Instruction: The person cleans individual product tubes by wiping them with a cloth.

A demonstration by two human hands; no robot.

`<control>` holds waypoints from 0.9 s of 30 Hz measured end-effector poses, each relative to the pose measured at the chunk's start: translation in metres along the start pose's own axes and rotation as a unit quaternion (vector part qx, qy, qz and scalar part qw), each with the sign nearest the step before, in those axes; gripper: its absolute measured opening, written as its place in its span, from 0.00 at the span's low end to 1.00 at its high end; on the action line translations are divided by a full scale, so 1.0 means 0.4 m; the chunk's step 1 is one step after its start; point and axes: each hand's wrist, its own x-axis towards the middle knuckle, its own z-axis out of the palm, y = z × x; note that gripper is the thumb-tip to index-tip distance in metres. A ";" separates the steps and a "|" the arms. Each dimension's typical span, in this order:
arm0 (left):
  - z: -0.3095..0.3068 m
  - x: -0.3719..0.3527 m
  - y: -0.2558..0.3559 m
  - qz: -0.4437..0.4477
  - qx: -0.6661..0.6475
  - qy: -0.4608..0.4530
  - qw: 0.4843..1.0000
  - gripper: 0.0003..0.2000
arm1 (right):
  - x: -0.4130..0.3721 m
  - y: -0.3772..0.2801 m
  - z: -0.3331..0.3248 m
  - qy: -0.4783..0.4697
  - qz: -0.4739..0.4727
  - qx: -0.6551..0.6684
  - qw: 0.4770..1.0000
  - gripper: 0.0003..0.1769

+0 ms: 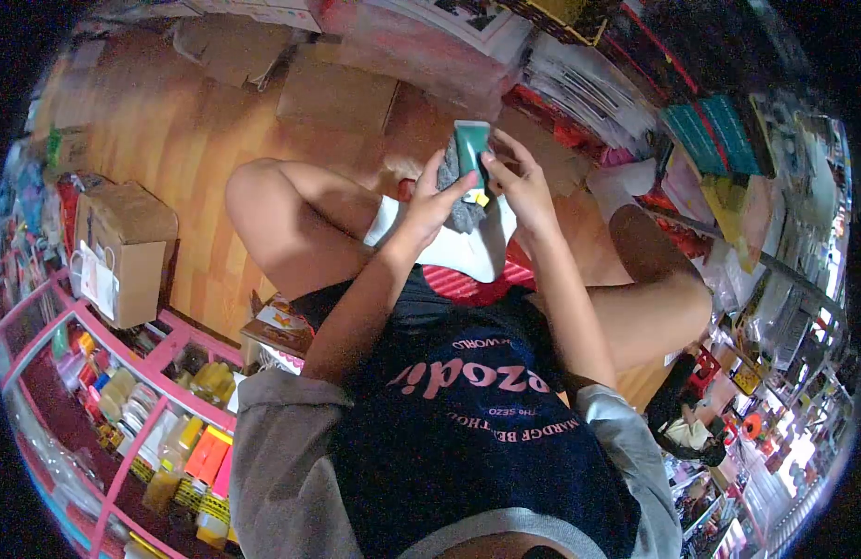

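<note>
tube (471, 144): green, flat, held upright in mid-air over the lap, lower right of the flat carton (335, 93) on the wood floor (183, 140). small yellow tag (481, 197) shows just under the tube's lower end.

l hand (428, 203): lower right of carton, left side of the tube. fingers curled round a grey cloth (464, 212), bunched vs the tube's lower half; thumb stretched across toward the tag. cloth touching the tube, partly behind it.

r hand (525, 186): right of carton, on the tube's other edge. fingers bent and close together behind the tube, thumb pressed on its front face, so a pinch grip. can't tell if a cap is on; the top end is too small.

white sheet (463, 250) lies under both hands, further below the carton, w/ a red striped item (469, 284) just beneath it on the lap.

person is seated, knees (263, 191) apart, dark shirt (477, 419) w/ pink print.

brown box (123, 244) w/ a white bag hung on its side: well left and below the carton. pink shelf (123, 391) w/ bottles and packs: far below-left of carton. stacked papers (589, 88): right of carton, at about its level.
</note>
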 end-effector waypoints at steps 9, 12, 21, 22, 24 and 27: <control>0.000 0.004 0.014 -0.017 -0.072 0.013 0.997 0.18 | -0.053 0.029 -0.010 0.016 -0.174 -0.220 0.960 0.15; -0.008 0.006 0.013 -0.044 -0.089 0.008 0.995 0.18 | -0.043 0.034 -0.024 -0.034 -0.134 -0.166 0.976 0.11; -0.006 0.006 0.015 -0.025 -0.070 0.005 0.997 0.18 | -0.038 0.037 -0.018 -0.049 -0.116 -0.065 0.990 0.13; -0.004 0.004 0.019 -0.029 -0.067 -0.002 0.997 0.17 | -0.036 0.045 -0.016 -0.048 -0.130 -0.081 0.987 0.15; -0.005 0.004 0.018 -0.038 -0.070 -0.001 0.997 0.17 | -0.034 0.049 -0.014 -0.047 -0.142 -0.095 0.984 0.17; -0.008 0.000 0.020 -0.057 -0.089 -0.010 0.994 0.15 | -0.033 0.039 -0.017 -0.094 -0.038 -0.005 0.995 0.16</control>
